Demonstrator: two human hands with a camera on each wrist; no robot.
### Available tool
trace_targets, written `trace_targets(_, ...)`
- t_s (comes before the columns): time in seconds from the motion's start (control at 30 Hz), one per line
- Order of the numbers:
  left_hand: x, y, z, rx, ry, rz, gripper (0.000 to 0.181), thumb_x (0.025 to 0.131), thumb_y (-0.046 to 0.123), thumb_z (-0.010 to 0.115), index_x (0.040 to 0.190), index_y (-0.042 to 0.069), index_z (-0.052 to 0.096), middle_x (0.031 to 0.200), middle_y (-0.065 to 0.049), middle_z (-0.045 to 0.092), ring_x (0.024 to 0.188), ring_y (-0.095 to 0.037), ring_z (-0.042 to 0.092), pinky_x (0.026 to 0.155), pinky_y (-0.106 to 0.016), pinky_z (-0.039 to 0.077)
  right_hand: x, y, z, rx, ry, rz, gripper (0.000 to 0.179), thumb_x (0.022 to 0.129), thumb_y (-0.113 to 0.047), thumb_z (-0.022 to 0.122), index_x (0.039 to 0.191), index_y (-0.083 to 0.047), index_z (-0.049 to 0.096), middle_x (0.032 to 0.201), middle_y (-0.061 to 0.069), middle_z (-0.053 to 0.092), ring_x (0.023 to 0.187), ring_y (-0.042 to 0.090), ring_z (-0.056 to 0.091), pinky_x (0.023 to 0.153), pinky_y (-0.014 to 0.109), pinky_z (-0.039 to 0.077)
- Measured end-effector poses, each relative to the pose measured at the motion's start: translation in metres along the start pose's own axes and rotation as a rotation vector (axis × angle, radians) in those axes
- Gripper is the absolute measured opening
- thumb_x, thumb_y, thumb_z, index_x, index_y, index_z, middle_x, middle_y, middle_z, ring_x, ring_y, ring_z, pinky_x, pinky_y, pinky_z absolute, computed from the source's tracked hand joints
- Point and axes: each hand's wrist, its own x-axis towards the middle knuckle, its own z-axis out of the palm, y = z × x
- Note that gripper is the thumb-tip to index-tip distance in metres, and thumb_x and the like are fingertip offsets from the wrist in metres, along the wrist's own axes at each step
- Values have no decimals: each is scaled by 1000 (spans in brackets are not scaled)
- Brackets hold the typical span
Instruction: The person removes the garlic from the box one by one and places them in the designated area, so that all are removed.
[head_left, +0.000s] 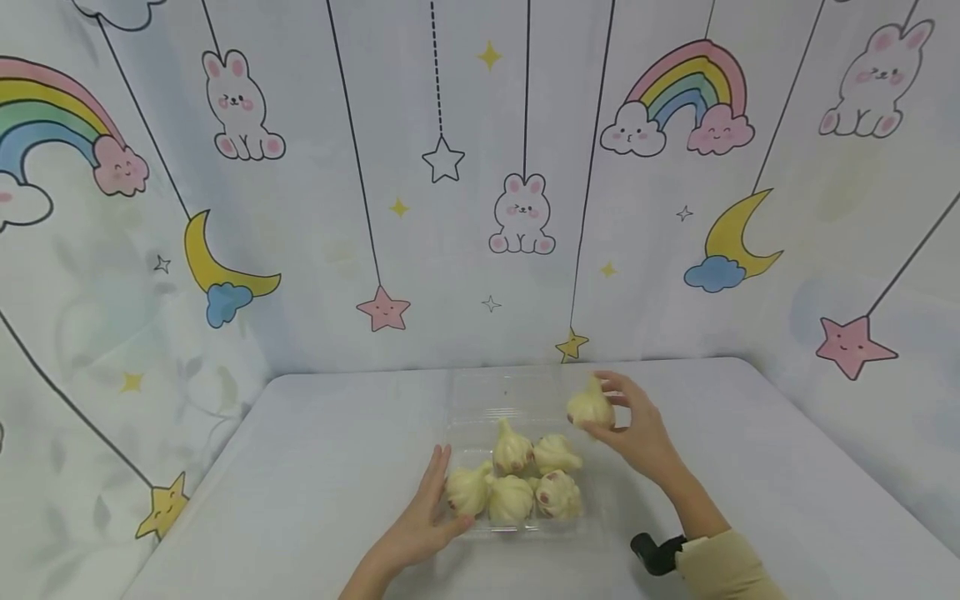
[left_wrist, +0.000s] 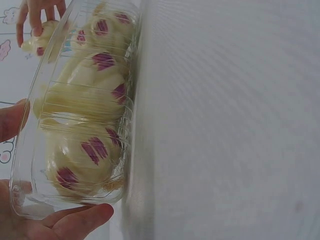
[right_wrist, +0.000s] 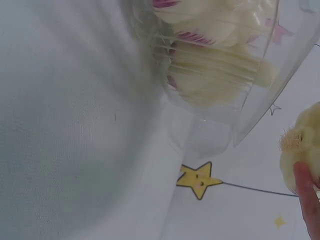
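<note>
My right hand (head_left: 630, 425) pinches a pale garlic bulb (head_left: 589, 407) between thumb and fingers, above the back right of a clear plastic box (head_left: 525, 528). The right wrist view shows a fingertip (right_wrist: 302, 175) pressed on this bulb (right_wrist: 312, 145) beside its root end. Several more garlic bulbs (head_left: 512, 500) with purple marks (left_wrist: 94, 149) sit in the box. At the box's left front corner, my left hand (head_left: 420, 521) touches it, fingers extended along the left side and thumb at the front edge. Fingers (left_wrist: 82, 220) show against the box wall in the left wrist view.
The box's clear lid (head_left: 498, 393) lies folded back behind it on the white table (head_left: 352, 450). A black curved device (head_left: 656, 554) is at the right wrist, beside a beige sleeve (head_left: 723, 567). A printed cloth (head_left: 465, 250) rises behind the table.
</note>
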Motion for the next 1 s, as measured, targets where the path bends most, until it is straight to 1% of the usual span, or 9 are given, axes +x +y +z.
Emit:
trace_targets(0.13, 0, 1, 1, 10, 1, -4, 92, 86, 19, 62, 145, 2, -7, 144, -31, -17, 128, -56, 5, 95, -65, 25, -1, 1, -5, -13, -5, 26, 65, 73, -10, 77, 129, -10, 45, 118, 20, 49, 105, 41, 51, 63, 36, 56)
trace_targets(0.2, 1, 1, 1, 25, 6, -11, 92, 86, 21, 63, 145, 1, -6, 145, -31, -17, 129, -55, 1, 95, -67, 21, -2, 2, -7, -23, -9, 37, 65, 73, -10, 77, 129, -10, 44, 118, 20, 48, 105, 42, 51, 64, 38, 56)
trace_targets(0.37, 1, 1, 0, 67, 21, -32, 93, 85, 24, 64, 145, 0, -3, 146, -30, -14, 130, -52, -2, 96, -70, 12, -3, 11, -10, -39, -21, 59, 66, 74, -11, 76, 130, -10, 43, 119, 21, 48, 106, 43, 50, 64, 42, 55)
trace_targets(0.47, 1, 0, -1, 74, 20, -40, 92, 85, 26, 64, 145, 0, -2, 146, -29, -14, 131, -52, -2, 96, -71, 10, -3, 17, -11, -48, -22, 71, 66, 74, -12, 76, 131, -10, 42, 120, 21, 47, 106, 43, 50, 64, 42, 55)
trace_targets(0.77, 0, 3, 2, 60, 26, -52, 93, 85, 26, 64, 146, 2, -2, 147, -28, -14, 130, -52, -1, 96, -70, 14, -2, 33, -15, -57, -23, 84, 66, 74, -10, 76, 130, -7, 42, 118, 24, 48, 104, 45, 50, 66, 47, 54)
trace_targets(0.87, -1, 5, 2, 70, 28, -50, 92, 85, 27, 64, 145, 1, -2, 146, -29, -14, 130, -53, 0, 95, -70, 15, -2, 37, -14, -68, -37, 105, 67, 73, -8, 76, 130, -7, 41, 118, 24, 48, 104, 45, 50, 70, 51, 52)
trace_targets(1.0, -1, 5, 2, 79, 21, -45, 92, 86, 29, 62, 145, 0, -2, 146, -30, -14, 129, -54, 0, 94, -69, 20, -2, 42, -13, -98, -64, 131, 68, 74, -7, 75, 131, -6, 39, 118, 25, 48, 104, 45, 51, 75, 55, 49)
